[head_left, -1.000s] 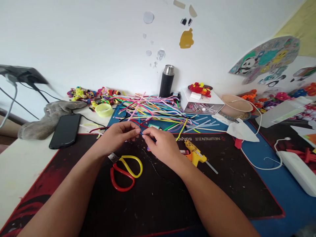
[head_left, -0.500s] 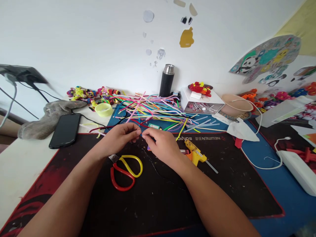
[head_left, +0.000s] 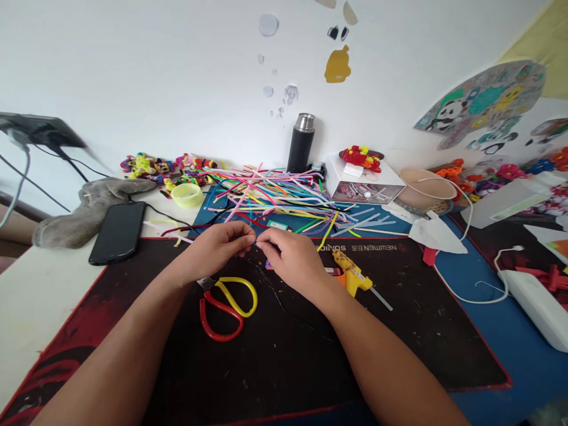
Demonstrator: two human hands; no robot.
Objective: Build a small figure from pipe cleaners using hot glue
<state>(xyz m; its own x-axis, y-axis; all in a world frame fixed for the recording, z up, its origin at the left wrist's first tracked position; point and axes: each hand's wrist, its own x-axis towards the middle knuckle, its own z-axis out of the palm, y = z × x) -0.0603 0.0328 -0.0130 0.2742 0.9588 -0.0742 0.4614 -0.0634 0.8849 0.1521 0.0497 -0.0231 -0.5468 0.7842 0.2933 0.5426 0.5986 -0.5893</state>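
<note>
My left hand (head_left: 224,249) is closed in a pinch, thumb against forefinger, above the dark desk mat (head_left: 399,331). Fingertip to fingertip with it, my right hand (head_left: 290,257) is pinched too. A tiny bluish bit shows where the fingertips meet, too small to name. Scissors (head_left: 228,307) with one red and one yellow handle lie just below my left hand, their blades partly covered by it. Right of my right hand lies a yellow glue gun (head_left: 352,275) with a glue stick poking out of its back. A heap of colourful pipe cleaners (head_left: 270,192) spreads behind both hands.
A black phone (head_left: 118,234) and a grey cloth item (head_left: 84,216) lie at left, near a yellow-green tape roll (head_left: 187,195). At the back stand a black thermos (head_left: 300,145) and a white box (head_left: 366,180). A white power strip (head_left: 535,307) sits at right.
The view has shifted very slightly. Both hands keep their pinch at nearly the same spot, and the things on the desk stay put.
</note>
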